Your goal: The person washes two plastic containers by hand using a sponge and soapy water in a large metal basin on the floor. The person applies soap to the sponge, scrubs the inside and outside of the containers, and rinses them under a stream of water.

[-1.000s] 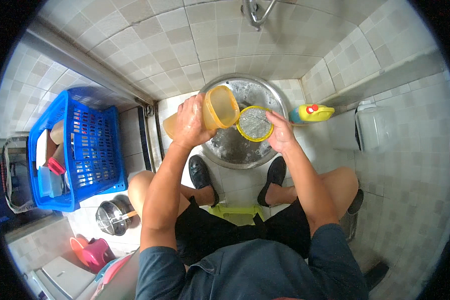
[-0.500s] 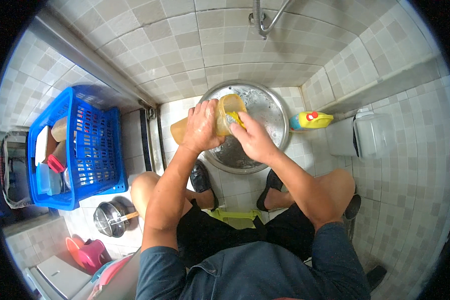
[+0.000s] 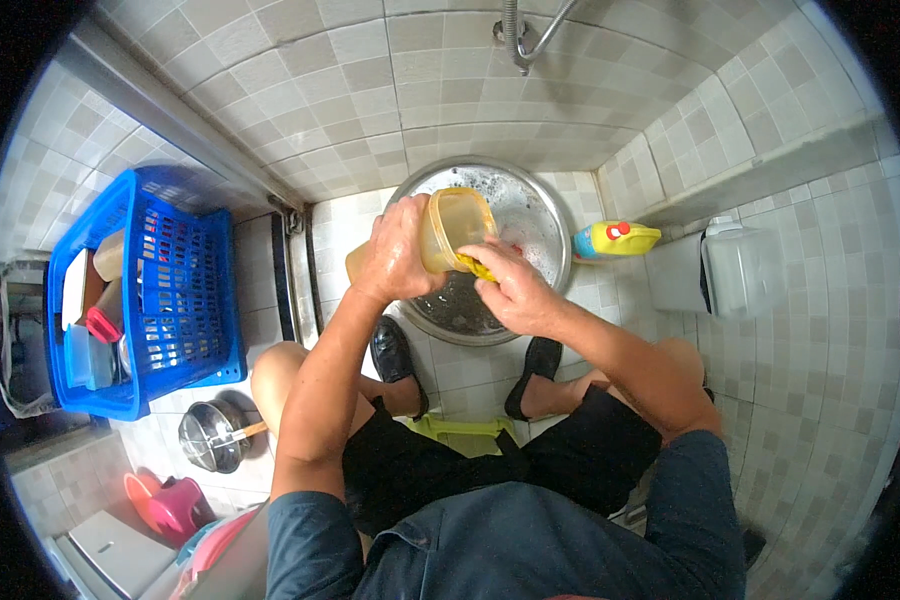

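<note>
My left hand (image 3: 395, 252) is wrapped around a yellowish, see-through plastic jar (image 3: 457, 228), tilted on its side with its open mouth facing right. My right hand (image 3: 519, 284) pinches a yellow sponge (image 3: 477, 268) against the lower part of the jar's rim; the fingers cover much of it. Both hands look wet. Below them, a round steel basin (image 3: 545, 195) stands on the floor with water and suds in it. Something small and reddish shows in the basin beside my right fingers, too covered to make out.
A yellow bottle (image 3: 618, 239) with a red cap stands right of the basin. To the left is a blue crate (image 3: 185, 290) of containers, with a steel pot (image 3: 213, 437) nearer me. A shower hose (image 3: 511, 25) hangs on the tiled wall. A green stool (image 3: 460, 433) is under me.
My right hand has moved the sponge from the jar's outer side to the rim at its mouth. The jar's mouth has turned further to the right. The whole view has shifted slightly.
</note>
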### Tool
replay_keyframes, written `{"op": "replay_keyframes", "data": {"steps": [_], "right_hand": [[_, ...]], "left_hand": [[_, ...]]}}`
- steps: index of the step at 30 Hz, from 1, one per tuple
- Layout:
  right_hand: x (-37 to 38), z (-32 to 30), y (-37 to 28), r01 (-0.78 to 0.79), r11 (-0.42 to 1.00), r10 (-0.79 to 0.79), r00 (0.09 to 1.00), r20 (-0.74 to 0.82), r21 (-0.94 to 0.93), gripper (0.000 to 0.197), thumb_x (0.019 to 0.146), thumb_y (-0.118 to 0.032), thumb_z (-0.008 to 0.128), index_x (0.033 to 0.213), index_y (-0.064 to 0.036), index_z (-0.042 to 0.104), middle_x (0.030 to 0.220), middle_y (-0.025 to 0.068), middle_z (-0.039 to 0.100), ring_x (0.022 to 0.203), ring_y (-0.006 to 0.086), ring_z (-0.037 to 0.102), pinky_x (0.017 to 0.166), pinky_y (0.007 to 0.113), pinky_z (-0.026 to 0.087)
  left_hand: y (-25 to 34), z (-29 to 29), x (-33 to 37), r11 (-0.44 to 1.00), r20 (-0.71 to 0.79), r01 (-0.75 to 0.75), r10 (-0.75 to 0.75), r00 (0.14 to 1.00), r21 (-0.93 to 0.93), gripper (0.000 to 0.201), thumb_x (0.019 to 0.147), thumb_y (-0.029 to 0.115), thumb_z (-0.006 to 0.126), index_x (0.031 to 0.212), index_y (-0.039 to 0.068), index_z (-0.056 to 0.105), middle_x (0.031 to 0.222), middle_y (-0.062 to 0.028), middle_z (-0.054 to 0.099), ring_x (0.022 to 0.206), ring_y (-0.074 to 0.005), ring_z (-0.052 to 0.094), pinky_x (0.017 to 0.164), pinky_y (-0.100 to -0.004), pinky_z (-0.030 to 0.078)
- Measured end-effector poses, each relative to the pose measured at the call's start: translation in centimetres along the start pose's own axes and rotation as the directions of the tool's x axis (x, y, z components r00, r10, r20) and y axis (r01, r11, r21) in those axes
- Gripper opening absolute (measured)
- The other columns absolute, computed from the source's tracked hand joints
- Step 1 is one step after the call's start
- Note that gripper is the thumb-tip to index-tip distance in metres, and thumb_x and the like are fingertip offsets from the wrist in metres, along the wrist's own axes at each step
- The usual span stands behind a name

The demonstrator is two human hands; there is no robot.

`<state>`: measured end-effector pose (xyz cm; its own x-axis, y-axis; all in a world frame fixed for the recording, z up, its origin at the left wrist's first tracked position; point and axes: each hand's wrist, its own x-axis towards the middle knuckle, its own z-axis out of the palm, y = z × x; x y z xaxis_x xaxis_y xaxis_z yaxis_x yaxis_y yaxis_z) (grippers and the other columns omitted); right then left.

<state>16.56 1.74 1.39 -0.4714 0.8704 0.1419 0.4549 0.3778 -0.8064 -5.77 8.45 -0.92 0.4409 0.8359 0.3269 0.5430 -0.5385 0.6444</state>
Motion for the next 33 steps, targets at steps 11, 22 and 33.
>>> {"op": "replay_keyframes", "data": {"steps": [11, 22, 33], "right_hand": [[1.6, -7.2, 3.6, 0.561, 0.695, -0.396, 0.82, 0.413, -0.449, 0.047, 0.072, 0.005, 0.063, 0.119, -0.0009, 0.064, 0.135, 0.0162, 0.061, 0.141, 0.0319, 0.049, 0.126, 0.057, 0.026], [-0.9, -1.3, -0.1, -0.062, 0.998, 0.064, 0.992, 0.105, -0.021, 0.059, 0.077, 0.001, 0.057, 0.136, 0.0026, 0.05, 0.131, 0.0275, 0.058, 0.132, 0.0433, 0.053, 0.118, 0.049, 0.035], [0.0, -1.4, -2.4, -0.278, 0.953, 0.266, 0.958, 0.108, 0.118, 0.056, 0.083, -0.006, 0.059, 0.136, 0.0058, 0.045, 0.12, 0.0233, 0.061, 0.114, 0.0339, 0.061, 0.1, 0.042, 0.047]], "left_hand": [[0.9, 0.1, 0.5, 0.967, 0.237, 0.104, -0.047, 0.97, -0.234, 0.096, 0.056, 0.023, 0.091, 0.14, 0.004, 0.048, 0.127, -0.0216, 0.062, 0.118, -0.0412, 0.062, 0.104, -0.0459, 0.05], [0.0, 0.6, 0.1, 0.998, 0.14, 0.069, -0.07, 0.988, 0.011, 0.089, 0.058, 0.02, 0.085, 0.138, 0.007, 0.046, 0.125, -0.0185, 0.059, 0.122, -0.0411, 0.056, 0.103, -0.0531, 0.044], [0.6, 0.7, 0.6, 1.0, 0.133, 0.019, -0.018, 0.991, -0.01, 0.09, 0.056, 0.02, 0.085, 0.137, 0.003, 0.047, 0.124, -0.0183, 0.059, 0.121, -0.0409, 0.056, 0.099, -0.0513, 0.047]]}}
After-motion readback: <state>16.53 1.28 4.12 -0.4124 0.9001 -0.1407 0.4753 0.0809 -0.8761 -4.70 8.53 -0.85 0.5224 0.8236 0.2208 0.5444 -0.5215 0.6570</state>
